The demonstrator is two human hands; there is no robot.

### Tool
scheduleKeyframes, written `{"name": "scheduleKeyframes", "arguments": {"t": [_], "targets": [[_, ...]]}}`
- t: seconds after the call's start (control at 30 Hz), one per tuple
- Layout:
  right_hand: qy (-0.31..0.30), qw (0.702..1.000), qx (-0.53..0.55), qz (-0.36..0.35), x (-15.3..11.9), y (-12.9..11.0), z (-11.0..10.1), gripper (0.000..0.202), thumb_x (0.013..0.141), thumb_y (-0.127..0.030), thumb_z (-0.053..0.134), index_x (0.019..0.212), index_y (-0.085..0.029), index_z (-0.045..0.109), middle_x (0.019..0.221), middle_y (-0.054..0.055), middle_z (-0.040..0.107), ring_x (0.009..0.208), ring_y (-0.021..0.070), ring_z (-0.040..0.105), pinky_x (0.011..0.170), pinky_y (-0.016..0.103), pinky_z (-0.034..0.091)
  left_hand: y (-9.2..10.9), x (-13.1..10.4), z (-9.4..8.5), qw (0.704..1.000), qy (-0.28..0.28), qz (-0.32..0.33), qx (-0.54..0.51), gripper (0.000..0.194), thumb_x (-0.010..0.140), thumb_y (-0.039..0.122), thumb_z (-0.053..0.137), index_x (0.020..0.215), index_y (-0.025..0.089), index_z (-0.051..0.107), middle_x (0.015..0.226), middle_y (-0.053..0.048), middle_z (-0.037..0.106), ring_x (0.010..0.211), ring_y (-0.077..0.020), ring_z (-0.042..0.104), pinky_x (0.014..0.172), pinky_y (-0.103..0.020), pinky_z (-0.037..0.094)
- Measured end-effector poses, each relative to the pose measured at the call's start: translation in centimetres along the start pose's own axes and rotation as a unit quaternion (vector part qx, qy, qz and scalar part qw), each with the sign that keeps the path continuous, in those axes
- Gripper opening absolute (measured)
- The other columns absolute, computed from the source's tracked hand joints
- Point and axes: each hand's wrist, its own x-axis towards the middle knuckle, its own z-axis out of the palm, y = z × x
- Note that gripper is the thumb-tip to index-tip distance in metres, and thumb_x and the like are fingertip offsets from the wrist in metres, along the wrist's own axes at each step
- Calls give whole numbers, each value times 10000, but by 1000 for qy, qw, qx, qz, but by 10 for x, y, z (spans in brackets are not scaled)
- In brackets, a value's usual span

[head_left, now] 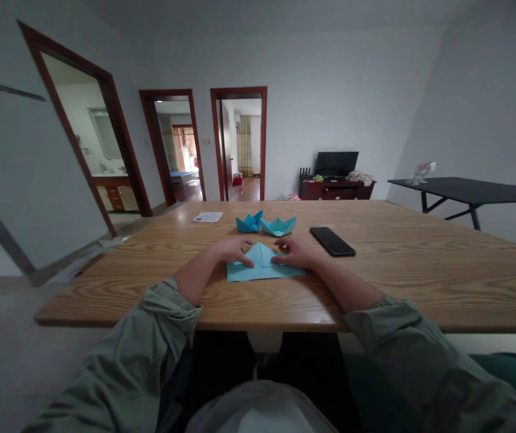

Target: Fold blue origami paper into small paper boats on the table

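Observation:
A light blue sheet of paper (262, 273), folded to a peak at its far side with a straight flap along the near side, lies on the wooden table (397, 282). My left hand (233, 249) grips its left part, thumb on top of the paper and fingers curled at the far side. On the right part, my right hand (296, 252) does the same with its thumb pressed near the crease. Just beyond my hands stand two folded paper boats, a darker blue paper boat (249, 222) at left and a lighter paper boat (279, 227) at right.
A black phone (332, 241) lies right of my right hand. A printed paper slip (208, 217) is at the far left of the tabletop. Behind are a TV (337, 163) on a cabinet, a black folding table (474, 187) and open doorways.

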Motion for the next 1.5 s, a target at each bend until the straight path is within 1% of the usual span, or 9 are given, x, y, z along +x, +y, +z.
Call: {"name": "scheduleKeyframes", "arguments": {"t": [0.27, 0.47, 0.57, 0.67, 0.9, 1.03, 1.13, 1.3, 1.5], "targets": [[-28, 996, 76, -27, -3, -5, 2, 803, 597, -559, 766, 1282, -211, 531, 1104, 97, 630, 928, 203, 607, 819, 315, 470, 10, -6, -1, 998, -63, 2, 18, 909, 456, 418, 844, 1280, 193, 532, 865, -45, 676, 766, -210, 635, 611, -265, 456], [-19, 990, 140, -20, -3, -1, 0, 889, 605, -417, 800, 1382, -230, 410, 919, 33, 630, 757, 148, 591, 686, 263, 469, 14, -6, -3, 990, -118, 74, -26, 442, 571, 369, 783, 967, 196, 690, 933, -27, 698, 825, -208, 629, 683, -271, 463], [-6, 983, 185, -9, -3, 3, -6, 641, 668, -392, 742, 1245, -184, 554, 780, 4, 613, 677, 135, 565, 613, 243, 454, 14, -5, -5, 995, -44, 87, -30, 335, 638, 369, 724, 913, 181, 684, 866, -11, 685, 764, -181, 611, 636, -249, 441], [30, 973, 227, -10, -2, 5, -13, 388, 701, -390, 689, 1008, -154, 664, 824, 24, 641, 735, 153, 577, 634, 248, 465, 15, -5, -8, 994, 62, 90, -26, 301, 656, 389, 697, 840, 155, 660, 725, 7, 623, 667, -147, 559, 563, -229, 393], [163, 970, 181, -8, -6, 0, -24, 311, 725, -418, 617, 878, -158, 690, 677, 0, 611, 619, 134, 523, 567, 236, 416, 13, -5, -12, 972, 192, 116, -69, 273, 692, 394, 673, 818, 152, 646, 721, -4, 621, 665, -127, 548, 619, -236, 426], [202, 968, 147, -26, -6, 0, -25, 299, 737, -410, 601, 868, -159, 698, 673, 6, 608, 610, 132, 508, 567, 241, 400, 10, -2, -11, 969, 201, 123, -76, 259, 697, 381, 678, 810, 150, 649, 727, -14, 631, 677, -132, 566, 651, -249, 446], [205, 957, 204, 2, -3, 2, -24, 352, 714, -438, 630, 920, -157, 676, 647, -5, 589, 574, 126, 497, 538, 239, 400, 9, -1, -12, 959, 219, 106, -146, 330, 647, 383, 726, 851, 138, 638, 791, -29, 642, 706, -137, 582, 651, -247, 460], [216, 910, 354, -4, -2, -2, -26, 598, 674, -492, 686, 1168, -185, 548, 766, 5, 640, 645, 139, 566, 594, 261, 468, 11, -2, -15, 911, 262, 86, -308, 657, 605, 428, 775, 1149, 167, 516, 817, -26, 646, 670, -134, 612, 621, -253, 494], [292, 856, 425, 37, -2, -3, -31, 729, 621, -519, 728, 1227, -204, 474, 804, 25, 668, 667, 163, 611, 621, 293, 502, 16, -2, -10, 881, 279, 72, -374, 676, 652, 428, 750, 1184, 210, 396, 758, 5, 638, 648, -136, 631, 602, -260, 517]]}}
